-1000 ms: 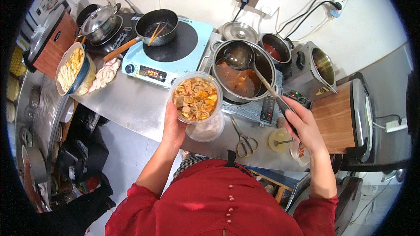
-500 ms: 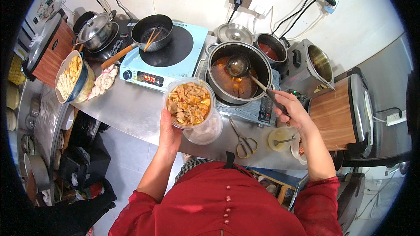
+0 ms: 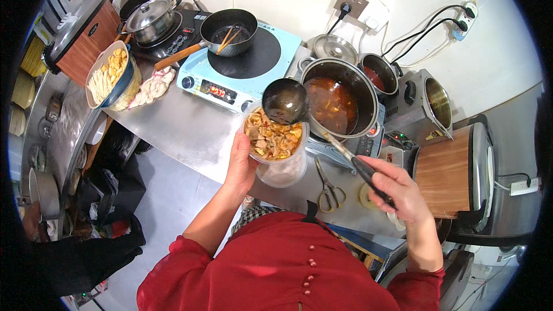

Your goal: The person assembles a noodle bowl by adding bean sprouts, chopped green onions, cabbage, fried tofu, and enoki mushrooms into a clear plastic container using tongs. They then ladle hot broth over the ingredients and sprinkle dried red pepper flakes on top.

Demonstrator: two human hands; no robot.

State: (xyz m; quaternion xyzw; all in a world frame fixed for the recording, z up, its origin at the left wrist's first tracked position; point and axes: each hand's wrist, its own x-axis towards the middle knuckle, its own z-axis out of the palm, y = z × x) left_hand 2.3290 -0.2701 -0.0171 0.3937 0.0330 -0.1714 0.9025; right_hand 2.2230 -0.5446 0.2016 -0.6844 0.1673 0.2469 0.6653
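My left hand (image 3: 241,158) grips a round clear plastic container (image 3: 274,144) filled with pieces of meat in sauce, holding it in front of the pot. My right hand (image 3: 394,184) is wrapped around the dark handle of a ladle (image 3: 286,101). The ladle's bowl sits over the container's far edge, covering part of the food; whether it touches the rim I cannot tell. Just right of the bowl stands a large steel pot (image 3: 362,133) of reddish-brown broth on a cooker. Below the container lies a clear round lid or tub (image 3: 281,173).
Scissors (image 3: 329,189) lie on the steel counter (image 3: 190,141). A wooden-handled saucepan (image 3: 233,46) holding chopsticks rests on a light-blue induction cooker (image 3: 271,80). At left are a bowl of sliced food (image 3: 109,78) and a lidded pot (image 3: 151,20). A wood-patterned box (image 3: 443,173) stands at right.
The ladle has come out of the pot and moved left over the container. My right hand came a little nearer. The whole view has shifted somewhat.
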